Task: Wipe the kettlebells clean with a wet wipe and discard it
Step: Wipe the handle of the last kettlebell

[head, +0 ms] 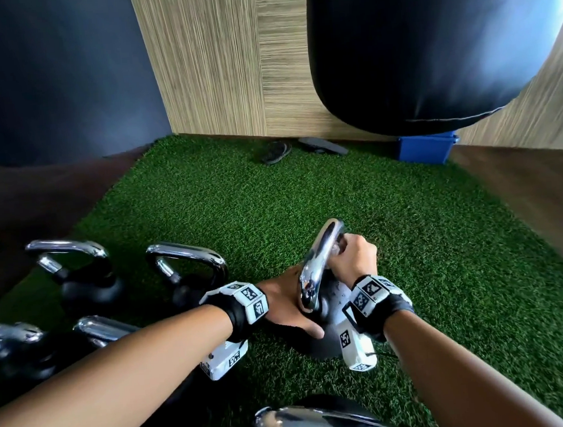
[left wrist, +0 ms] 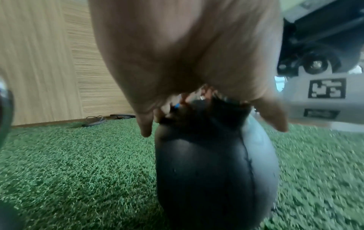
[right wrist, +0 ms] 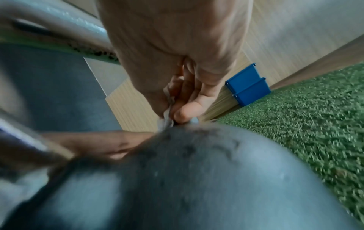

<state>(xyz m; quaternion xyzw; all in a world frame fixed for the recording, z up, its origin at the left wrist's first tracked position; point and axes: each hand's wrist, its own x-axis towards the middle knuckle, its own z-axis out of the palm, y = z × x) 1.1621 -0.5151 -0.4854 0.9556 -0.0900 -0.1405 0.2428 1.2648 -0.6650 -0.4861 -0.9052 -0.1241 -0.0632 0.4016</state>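
A black kettlebell (head: pixel 327 313) with a chrome handle (head: pixel 320 260) stands on the green turf at the centre. My left hand (head: pixel 291 307) grips its body just under the handle, thumb on the near side; in the left wrist view the palm straddles the kettlebell's neck (left wrist: pixel 206 171). My right hand (head: pixel 353 258) is curled at the far leg of the handle and pinches a white wet wipe (right wrist: pixel 167 115) against the top of the kettlebell (right wrist: pixel 197 179). In the head view only a grey scrap of the wipe (head: pixel 337 247) shows between fingers and chrome.
Several more kettlebells stand at the left (head: pixel 88 277) (head: pixel 191 273) and one at the bottom edge (head: pixel 321 424). A black punching bag (head: pixel 428 46) hangs above a blue bin (head: pixel 427 148) by the wooden wall. Flip-flops (head: pixel 276 152) lie at the turf's far edge.
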